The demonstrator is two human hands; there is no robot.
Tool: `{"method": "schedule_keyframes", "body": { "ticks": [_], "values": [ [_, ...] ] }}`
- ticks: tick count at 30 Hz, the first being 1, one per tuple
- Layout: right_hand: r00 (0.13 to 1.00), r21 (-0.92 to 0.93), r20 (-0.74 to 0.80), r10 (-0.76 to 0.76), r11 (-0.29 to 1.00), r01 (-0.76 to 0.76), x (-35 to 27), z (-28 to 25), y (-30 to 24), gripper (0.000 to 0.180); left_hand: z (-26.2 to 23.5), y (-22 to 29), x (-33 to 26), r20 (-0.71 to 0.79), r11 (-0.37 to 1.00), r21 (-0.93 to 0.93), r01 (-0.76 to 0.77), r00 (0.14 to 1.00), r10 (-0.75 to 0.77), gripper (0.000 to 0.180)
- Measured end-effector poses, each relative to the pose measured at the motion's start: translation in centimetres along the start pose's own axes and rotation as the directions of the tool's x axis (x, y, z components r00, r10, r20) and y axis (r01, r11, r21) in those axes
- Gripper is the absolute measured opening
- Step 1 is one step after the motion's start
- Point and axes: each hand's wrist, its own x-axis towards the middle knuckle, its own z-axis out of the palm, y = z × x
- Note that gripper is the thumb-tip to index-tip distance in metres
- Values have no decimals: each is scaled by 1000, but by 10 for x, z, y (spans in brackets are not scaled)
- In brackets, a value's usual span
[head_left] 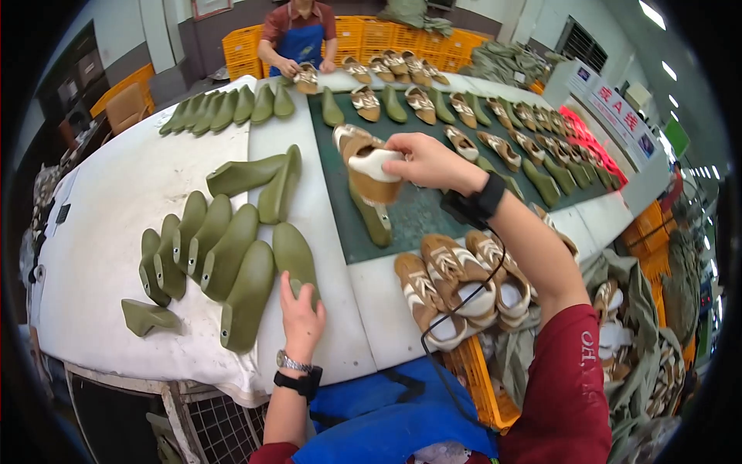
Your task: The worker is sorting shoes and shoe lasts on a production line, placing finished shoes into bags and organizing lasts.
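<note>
My right hand point(429, 161) holds a brown and white sneaker point(375, 166) by its white-lined heel, raised over the dark green mat point(417, 228). Partly hidden below that sneaker, a green shoe last point(375, 218) lies on the mat. My left hand point(303, 319) has its fingers closed about the near end of another green shoe last point(294, 254) on the white tabletop. Left of it stands a group of green lasts point(232, 251), with a few more lasts point(280, 185) behind. Several brown sneakers point(456, 282) sit together at the table's near edge, right of my hands.
Rows of sneakers point(502, 147) and lasts point(541, 182) cover the mat's far right. Another row of lasts point(224, 108) lines the far left. Across the table a person in a blue apron point(305, 42) handles a sneaker. An orange crate point(483, 379) stands by my right side.
</note>
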Motion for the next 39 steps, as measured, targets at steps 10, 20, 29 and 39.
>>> {"method": "schedule_keyframes", "body": {
  "ticks": [10, 20, 29, 39],
  "values": [
    [953, -353, 10, 301, 893, -279, 177, 174, 151, 32, -13, 3, 6, 85, 994, -44, 96, 992, -92, 31],
    [937, -51, -282, 203, 973, -226, 181, 201, 193, 38, -8, 4, 12, 108, 995, -63, 78, 992, -71, 30],
    [956, 293, 210, -206, 946, 140, 70, 86, 40, 38, -7, -2, -3, 33, 999, -13, 50, 998, -49, 29],
    [279, 972, -208, -937, -167, 163, -192, 21, -153, 25, 6, -7, -2, -43, 995, 96, 6, 999, -2, 25]
  ]
}}
